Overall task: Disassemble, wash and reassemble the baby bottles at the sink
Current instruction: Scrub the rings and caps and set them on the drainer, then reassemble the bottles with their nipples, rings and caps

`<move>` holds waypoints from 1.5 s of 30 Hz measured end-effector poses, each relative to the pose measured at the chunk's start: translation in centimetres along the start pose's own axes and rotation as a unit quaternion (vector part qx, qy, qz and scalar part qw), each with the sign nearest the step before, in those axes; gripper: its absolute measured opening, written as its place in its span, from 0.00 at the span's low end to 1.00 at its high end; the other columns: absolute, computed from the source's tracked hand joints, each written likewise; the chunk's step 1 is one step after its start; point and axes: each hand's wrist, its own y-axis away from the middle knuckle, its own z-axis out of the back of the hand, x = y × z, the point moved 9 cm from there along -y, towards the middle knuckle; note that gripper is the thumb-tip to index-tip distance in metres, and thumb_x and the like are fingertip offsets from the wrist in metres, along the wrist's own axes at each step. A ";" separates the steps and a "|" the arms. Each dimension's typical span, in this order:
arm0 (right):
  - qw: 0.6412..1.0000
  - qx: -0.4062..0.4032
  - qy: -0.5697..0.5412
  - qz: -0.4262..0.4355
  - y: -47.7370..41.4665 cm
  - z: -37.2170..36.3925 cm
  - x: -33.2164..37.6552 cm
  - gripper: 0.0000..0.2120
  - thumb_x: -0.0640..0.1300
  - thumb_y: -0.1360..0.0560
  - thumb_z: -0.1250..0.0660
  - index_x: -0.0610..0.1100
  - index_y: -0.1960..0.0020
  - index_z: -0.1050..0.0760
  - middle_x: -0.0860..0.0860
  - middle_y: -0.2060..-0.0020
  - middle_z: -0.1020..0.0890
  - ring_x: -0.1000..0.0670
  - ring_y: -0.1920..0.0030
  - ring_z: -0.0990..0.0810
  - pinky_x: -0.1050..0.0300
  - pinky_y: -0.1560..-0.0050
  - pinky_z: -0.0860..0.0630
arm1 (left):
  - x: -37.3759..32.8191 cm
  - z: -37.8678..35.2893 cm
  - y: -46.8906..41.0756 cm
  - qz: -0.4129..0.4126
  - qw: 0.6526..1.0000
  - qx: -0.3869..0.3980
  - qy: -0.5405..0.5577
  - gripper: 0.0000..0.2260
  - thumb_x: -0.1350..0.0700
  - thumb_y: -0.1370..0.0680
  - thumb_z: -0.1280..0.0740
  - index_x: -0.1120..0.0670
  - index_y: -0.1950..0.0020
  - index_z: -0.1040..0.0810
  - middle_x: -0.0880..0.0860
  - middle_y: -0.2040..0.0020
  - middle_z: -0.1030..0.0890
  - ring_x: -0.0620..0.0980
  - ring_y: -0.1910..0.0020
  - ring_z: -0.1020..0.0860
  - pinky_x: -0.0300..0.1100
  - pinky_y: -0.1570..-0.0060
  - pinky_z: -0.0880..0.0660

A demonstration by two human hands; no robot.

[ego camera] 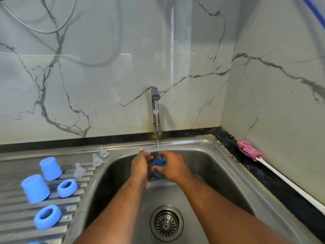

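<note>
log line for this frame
step: rinsing | right hand: grips blue bottle part under running tap | left hand: beside it, grip unclear | drainboard: caps, rings, teats

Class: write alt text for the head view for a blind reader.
The right hand holds a blue bottle part under the running tap, left hand beside it. Blue caps, rings and clear teats sit on the drainer.

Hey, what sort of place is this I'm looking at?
Probably a home kitchen sink corner: a stainless steel sink with a ribbed drainboard, a running tap over the blue bottle part in the right hand, and marble-look wall tiles behind.
</note>
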 end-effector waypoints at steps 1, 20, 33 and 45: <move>1.000 0.003 0.010 0.005 0.1 -0.1 0.2 0.31 0.52 0.27 0.22 0.50 0.28 0.28 0.49 0.36 0.21 0.51 0.40 0.21 0.58 0.41 0.24 | -0.9 0.3 0.1 -0.033 0.999 -0.011 -0.004 0.21 0.42 0.15 0.45 0.55 0.45 0.19 0.55 0.47 0.16 0.56 0.47 0.19 0.53 0.45 0.22; 0.999 0.020 -0.008 0.033 -0.2 -1.8 0.4 0.26 0.45 0.25 0.25 0.47 0.29 0.28 0.49 0.37 0.21 0.52 0.42 0.21 0.62 0.44 0.25 | -8.6 -4.8 0.8 -0.133 0.982 0.126 -0.053 0.41 0.25 0.27 0.60 0.43 0.18 0.44 0.47 0.18 0.42 0.55 0.19 0.45 0.63 0.23 0.53; 1.000 -0.011 -0.009 0.004 -0.8 -1.3 -1.0 0.42 0.52 0.26 0.24 0.55 0.19 0.44 0.49 0.33 0.23 0.48 0.36 0.22 0.50 0.37 0.22 | -9.0 -4.6 0.4 -0.145 0.978 0.135 -0.064 0.20 0.25 0.27 0.62 0.25 0.50 0.33 0.50 0.20 0.36 0.57 0.18 0.49 0.65 0.24 0.58; 0.999 0.009 0.031 0.025 -0.8 -1.7 -0.6 0.36 0.50 0.25 0.25 0.51 0.21 0.38 0.49 0.33 0.23 0.48 0.36 0.22 0.52 0.37 0.22 | -9.3 -6.3 0.1 -0.156 0.957 0.172 -0.176 0.39 0.23 0.27 0.63 0.37 0.18 0.55 0.46 0.19 0.39 0.54 0.19 0.46 0.61 0.23 0.52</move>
